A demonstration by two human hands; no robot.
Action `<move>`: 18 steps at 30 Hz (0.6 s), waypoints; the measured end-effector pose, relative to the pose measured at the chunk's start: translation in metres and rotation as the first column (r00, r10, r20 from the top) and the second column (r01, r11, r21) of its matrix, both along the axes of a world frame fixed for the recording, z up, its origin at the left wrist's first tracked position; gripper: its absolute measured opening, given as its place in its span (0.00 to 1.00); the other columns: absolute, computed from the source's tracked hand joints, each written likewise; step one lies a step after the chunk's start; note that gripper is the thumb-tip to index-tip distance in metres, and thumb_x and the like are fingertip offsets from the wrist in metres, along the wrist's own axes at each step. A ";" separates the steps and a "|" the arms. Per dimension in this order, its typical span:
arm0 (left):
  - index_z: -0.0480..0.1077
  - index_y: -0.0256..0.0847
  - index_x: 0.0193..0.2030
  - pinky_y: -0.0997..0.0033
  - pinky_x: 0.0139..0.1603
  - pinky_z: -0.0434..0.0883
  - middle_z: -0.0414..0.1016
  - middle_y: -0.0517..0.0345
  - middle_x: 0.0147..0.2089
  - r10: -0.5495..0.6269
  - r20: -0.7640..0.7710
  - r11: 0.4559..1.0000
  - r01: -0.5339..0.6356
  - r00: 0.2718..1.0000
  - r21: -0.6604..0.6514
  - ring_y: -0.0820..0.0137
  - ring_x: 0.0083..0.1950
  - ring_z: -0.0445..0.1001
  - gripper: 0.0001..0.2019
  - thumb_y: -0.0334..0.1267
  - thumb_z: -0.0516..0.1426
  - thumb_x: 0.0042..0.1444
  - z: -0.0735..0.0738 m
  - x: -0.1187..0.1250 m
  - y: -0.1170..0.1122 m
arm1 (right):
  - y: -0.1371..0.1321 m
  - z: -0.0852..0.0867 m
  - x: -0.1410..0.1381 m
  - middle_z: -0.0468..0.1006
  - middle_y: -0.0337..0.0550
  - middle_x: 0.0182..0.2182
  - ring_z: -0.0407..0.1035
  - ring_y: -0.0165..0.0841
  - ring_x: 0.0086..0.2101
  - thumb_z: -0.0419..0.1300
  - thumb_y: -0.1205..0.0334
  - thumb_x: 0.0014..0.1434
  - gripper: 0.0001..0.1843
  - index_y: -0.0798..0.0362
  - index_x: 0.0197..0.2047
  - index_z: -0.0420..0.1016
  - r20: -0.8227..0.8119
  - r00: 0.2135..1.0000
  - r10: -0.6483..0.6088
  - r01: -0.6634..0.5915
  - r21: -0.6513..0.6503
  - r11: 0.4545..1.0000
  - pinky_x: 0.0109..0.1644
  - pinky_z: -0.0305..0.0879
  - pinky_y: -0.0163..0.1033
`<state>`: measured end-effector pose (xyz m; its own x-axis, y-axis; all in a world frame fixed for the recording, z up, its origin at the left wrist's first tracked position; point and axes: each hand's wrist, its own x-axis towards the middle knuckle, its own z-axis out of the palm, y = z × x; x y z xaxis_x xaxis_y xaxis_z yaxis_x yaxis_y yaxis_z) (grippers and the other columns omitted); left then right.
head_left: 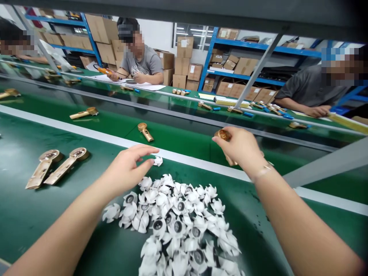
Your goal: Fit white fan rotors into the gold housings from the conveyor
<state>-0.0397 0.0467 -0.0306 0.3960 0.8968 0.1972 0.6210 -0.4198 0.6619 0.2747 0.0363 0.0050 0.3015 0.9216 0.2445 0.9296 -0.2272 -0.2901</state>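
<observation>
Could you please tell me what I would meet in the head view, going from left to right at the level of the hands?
Two gold fan housings → left hand → small white impeller at its thumb tip → right hand holding another gold housing → grey metal post.

Left grip (130,166) loosely parted, right grip (240,145) curled

the left hand (130,168) and right hand (243,147) were bare, as were the left forearm (82,214) and right forearm (296,214) throughout their visible length. one bracelet (263,170), thin, pale and slightly glossy, circled the right wrist; its material and finer detail could not be determined.
</observation>
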 end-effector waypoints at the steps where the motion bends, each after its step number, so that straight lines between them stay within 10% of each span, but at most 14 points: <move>1: 0.76 0.43 0.55 0.50 0.61 0.72 0.73 0.47 0.63 -0.019 -0.044 1.000 0.020 0.999 0.014 0.50 0.61 0.73 0.18 0.46 0.54 0.64 -0.005 -0.002 0.009 | 0.014 -0.006 0.007 0.80 0.52 0.46 0.75 0.43 0.47 0.64 0.53 0.63 0.17 0.56 0.50 0.77 0.011 1.000 -0.011 0.011 -0.062 0.998 0.53 0.71 0.52; 6: 0.80 0.47 0.51 0.57 0.66 0.67 0.74 0.52 0.64 -0.211 -0.183 0.977 0.212 0.960 -0.014 0.53 0.63 0.72 0.19 0.49 0.55 0.60 -0.032 0.009 0.039 | 0.023 -0.026 0.023 0.77 0.47 0.50 0.75 0.37 0.45 0.61 0.54 0.67 0.17 0.55 0.54 0.74 0.049 0.999 -0.018 0.033 -0.310 0.950 0.49 0.74 0.48; 12: 0.82 0.43 0.44 0.57 0.63 0.66 0.81 0.51 0.55 -0.221 -0.331 0.975 0.211 0.918 -0.065 0.50 0.57 0.76 0.19 0.51 0.57 0.56 -0.036 0.006 0.051 | -0.100 -0.016 0.046 0.80 0.43 0.39 0.75 0.35 0.38 0.58 0.60 0.68 0.09 0.54 0.44 0.77 0.059 0.995 0.079 -0.055 -0.338 0.940 0.45 0.72 0.43; 18: 0.76 0.43 0.56 0.62 0.48 0.68 0.80 0.52 0.53 -0.051 -0.466 0.998 0.031 0.883 -0.050 0.52 0.48 0.76 0.26 0.56 0.57 0.56 -0.024 0.003 0.048 | -0.194 -0.055 0.067 0.81 0.46 0.38 0.75 0.36 0.38 0.51 0.68 0.68 0.13 0.54 0.42 0.78 0.017 0.994 0.105 -0.094 -0.323 0.942 0.44 0.71 0.39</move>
